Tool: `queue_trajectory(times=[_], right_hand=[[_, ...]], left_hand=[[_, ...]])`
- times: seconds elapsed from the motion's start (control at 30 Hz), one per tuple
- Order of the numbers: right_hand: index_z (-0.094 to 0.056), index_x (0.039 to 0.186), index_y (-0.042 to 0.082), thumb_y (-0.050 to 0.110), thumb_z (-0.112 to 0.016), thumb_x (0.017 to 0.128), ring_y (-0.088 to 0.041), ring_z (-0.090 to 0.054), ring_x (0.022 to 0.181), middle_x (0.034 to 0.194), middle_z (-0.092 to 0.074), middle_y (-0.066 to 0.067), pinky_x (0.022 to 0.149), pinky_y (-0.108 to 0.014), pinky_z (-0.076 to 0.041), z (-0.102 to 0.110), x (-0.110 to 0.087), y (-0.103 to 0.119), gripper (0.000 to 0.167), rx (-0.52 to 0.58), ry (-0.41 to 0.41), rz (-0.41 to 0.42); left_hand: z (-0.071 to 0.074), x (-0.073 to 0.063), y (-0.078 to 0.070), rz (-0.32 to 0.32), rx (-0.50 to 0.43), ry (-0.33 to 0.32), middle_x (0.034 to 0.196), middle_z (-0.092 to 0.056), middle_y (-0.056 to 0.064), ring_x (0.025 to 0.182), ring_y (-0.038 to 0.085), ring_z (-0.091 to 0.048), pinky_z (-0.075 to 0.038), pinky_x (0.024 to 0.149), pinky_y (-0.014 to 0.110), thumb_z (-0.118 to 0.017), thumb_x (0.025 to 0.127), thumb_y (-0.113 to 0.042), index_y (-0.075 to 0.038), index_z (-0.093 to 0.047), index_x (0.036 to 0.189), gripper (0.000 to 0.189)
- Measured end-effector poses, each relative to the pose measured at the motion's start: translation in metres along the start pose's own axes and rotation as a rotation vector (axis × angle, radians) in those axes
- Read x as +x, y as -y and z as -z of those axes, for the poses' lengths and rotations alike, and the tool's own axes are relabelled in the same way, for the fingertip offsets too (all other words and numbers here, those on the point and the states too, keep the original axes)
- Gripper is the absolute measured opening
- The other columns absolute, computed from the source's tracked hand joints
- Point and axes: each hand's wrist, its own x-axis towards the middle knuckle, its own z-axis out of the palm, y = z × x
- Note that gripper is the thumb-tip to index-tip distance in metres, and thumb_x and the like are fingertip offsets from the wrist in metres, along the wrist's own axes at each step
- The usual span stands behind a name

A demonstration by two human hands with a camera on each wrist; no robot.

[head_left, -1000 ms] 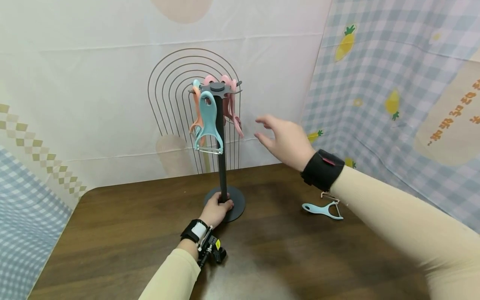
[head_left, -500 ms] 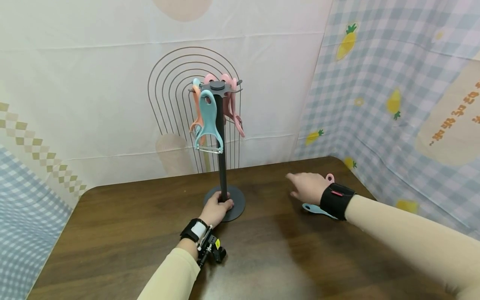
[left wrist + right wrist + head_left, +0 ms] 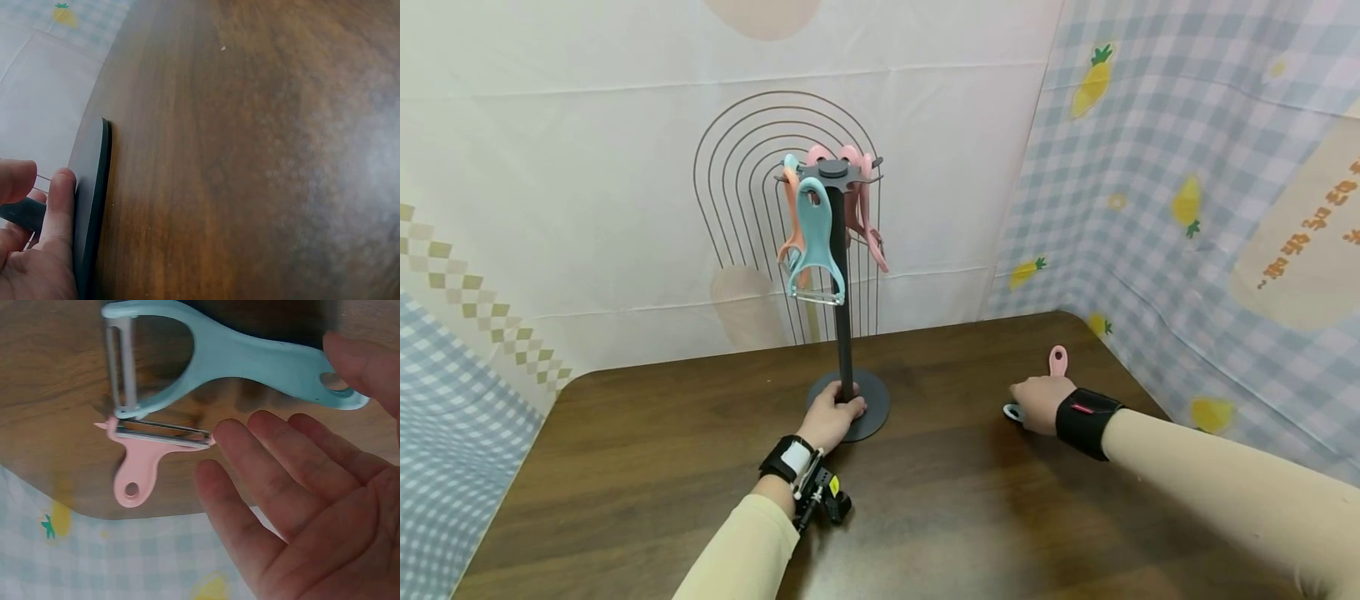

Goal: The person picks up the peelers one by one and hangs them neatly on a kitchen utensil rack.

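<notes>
My left hand (image 3: 831, 417) grips the foot of a black hook stand (image 3: 842, 333), thumb and fingers about the pole just above its round base (image 3: 874, 408). Hanging from its hooks are a teal peeler (image 3: 816, 225), an orange peeler (image 3: 792, 212) and pink peelers (image 3: 867, 217). Over at the right, my right hand (image 3: 1042, 402) is low over a light blue peeler (image 3: 269, 365) on the table. In the right wrist view its thumb overlaps the handle end, while the other fingers are extended beside the handle. A pink peeler (image 3: 1057, 360) lies just beyond, its head hidden from the head view.
The brown wooden table (image 3: 662, 467) meets a white cloth backdrop (image 3: 587, 208) behind and a blue checked cloth (image 3: 1150, 250) on the right. Another checked cloth (image 3: 445, 433) hangs along the left side.
My right hand has moved from beside the hanging peelers down and rightward to the blue peeler on the table. My left hand has stayed on the stand.
</notes>
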Motion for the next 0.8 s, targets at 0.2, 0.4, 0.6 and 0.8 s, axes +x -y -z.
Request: queue_trajectory(times=[0.2, 0.4, 0.6, 0.8], right_hand=[[-0.055, 0.075, 0.009, 0.003, -0.068, 0.077, -0.017, -0.05, 0.062, 0.069, -0.055, -0.004, 0.051, -0.04, -0.044, -0.007, -0.001, -0.009, 0.014, -0.048, 0.012, -0.013], [-0.053, 0.069, 0.008, -0.004, -0.065, 0.078, -0.016, -0.047, 0.059, 0.065, -0.053, -0.003, 0.049, -0.038, -0.045, -0.014, -0.004, -0.01, 0.02, -0.067, -0.031, 0.001], [-0.048, 0.063, 0.01, -0.007, -0.067, 0.076, -0.016, -0.051, 0.057, 0.061, -0.053, -0.005, 0.046, -0.042, -0.049, -0.027, -0.001, -0.01, 0.028, -0.152, -0.138, 0.013], [-0.05, 0.064, 0.009, -0.006, -0.069, 0.075, -0.019, -0.056, 0.058, 0.062, -0.055, -0.006, 0.046, -0.044, -0.05, -0.038, 0.003, -0.012, 0.026, -0.191, -0.16, 0.002]], left_hand=[[0.0, 0.0, 0.0, -0.001, 0.006, -0.009, 0.12, -0.06, 0.017, 0.109, 0.028, -0.063, -0.046, 0.098, 0.043, -0.054, 0.1, -0.014, 0.003, -0.046, 0.136, 0.041], [-0.001, 0.001, 0.001, 0.011, 0.003, -0.012, 0.119, -0.06, 0.016, 0.108, 0.026, -0.063, -0.046, 0.098, 0.042, -0.054, 0.099, -0.014, 0.002, -0.047, 0.135, 0.04], [-0.001, 0.001, 0.001, 0.008, 0.0, -0.013, 0.119, -0.06, 0.017, 0.109, 0.027, -0.063, -0.045, 0.098, 0.042, -0.055, 0.099, -0.015, 0.002, -0.047, 0.135, 0.04], [0.0, -0.005, -0.008, -0.006, -0.017, -0.001, 0.119, -0.059, 0.021, 0.109, 0.031, -0.062, -0.046, 0.098, 0.044, -0.053, 0.099, -0.01, 0.008, -0.045, 0.134, 0.04]])
